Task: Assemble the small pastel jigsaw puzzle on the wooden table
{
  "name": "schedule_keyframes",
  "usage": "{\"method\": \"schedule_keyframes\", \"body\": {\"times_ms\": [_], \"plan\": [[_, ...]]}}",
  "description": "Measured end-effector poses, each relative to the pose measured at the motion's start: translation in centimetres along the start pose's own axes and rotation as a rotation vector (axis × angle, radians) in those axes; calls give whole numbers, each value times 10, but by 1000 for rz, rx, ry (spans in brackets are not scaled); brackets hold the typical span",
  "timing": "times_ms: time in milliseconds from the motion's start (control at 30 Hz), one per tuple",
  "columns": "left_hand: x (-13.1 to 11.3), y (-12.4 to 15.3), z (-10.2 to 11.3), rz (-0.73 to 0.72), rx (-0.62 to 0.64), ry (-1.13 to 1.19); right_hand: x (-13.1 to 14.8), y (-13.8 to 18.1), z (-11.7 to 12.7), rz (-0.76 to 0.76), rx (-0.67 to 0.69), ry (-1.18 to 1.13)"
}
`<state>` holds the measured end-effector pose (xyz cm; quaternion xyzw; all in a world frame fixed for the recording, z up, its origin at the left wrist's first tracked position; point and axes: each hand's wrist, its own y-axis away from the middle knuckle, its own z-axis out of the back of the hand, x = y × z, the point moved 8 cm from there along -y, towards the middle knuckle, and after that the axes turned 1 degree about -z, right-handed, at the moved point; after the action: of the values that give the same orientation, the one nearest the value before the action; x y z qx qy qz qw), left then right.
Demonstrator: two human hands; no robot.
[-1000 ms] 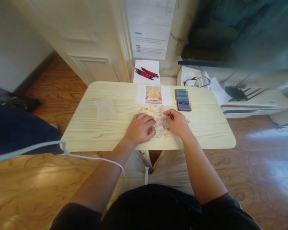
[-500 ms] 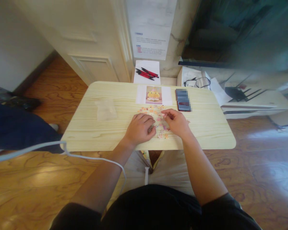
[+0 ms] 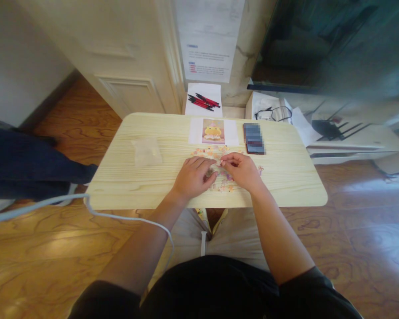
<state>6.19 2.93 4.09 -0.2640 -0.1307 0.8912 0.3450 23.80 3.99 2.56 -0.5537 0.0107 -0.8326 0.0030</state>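
Many small, flat, coloured puzzle pieces (image 3: 206,153) in orange, pink and purple lie loosely spread on the pale wooden table (image 3: 119,186). My right hand (image 3: 242,170) pinches a small pale pink puzzle piece (image 3: 221,162) between thumb and fingertips, just above the spread. Beside it, my left hand (image 3: 193,177) rests on the left edge of the pieces. Its fingers are bent, with the thumb apart from them, and I see nothing held there. Some pieces are hidden under both hands. Behind the pieces lies a printed sheet (image 3: 213,131) showing a yellow cartoon figure.
A phone (image 3: 253,138) lies at the back right of the table, and a clear plastic bag (image 3: 148,152) at the left. Red and black pens (image 3: 202,102) lie on paper beyond the far edge. A white cable (image 3: 129,218) crosses my left forearm. Another person's leg (image 3: 36,164) is at the left.
My right hand has shifted slightly left, bringing its fingertips close to my left hand's. The left hand has barely moved. The other person's leg has moved right, towards the table.
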Motion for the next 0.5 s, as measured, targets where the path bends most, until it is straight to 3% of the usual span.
{"method": "schedule_keyframes", "body": {"times_ms": [167, 333, 500], "plan": [[8, 0, 5, 4, -93, 32, 4, 2, -13, -33, 63, -47], [6, -1, 4, -41, -98, 1, 8, 3, -16, -30, 90, -57], [9, -4, -1, -53, -80, -40, 10, 3, 2, 90, -21, 78]]}}
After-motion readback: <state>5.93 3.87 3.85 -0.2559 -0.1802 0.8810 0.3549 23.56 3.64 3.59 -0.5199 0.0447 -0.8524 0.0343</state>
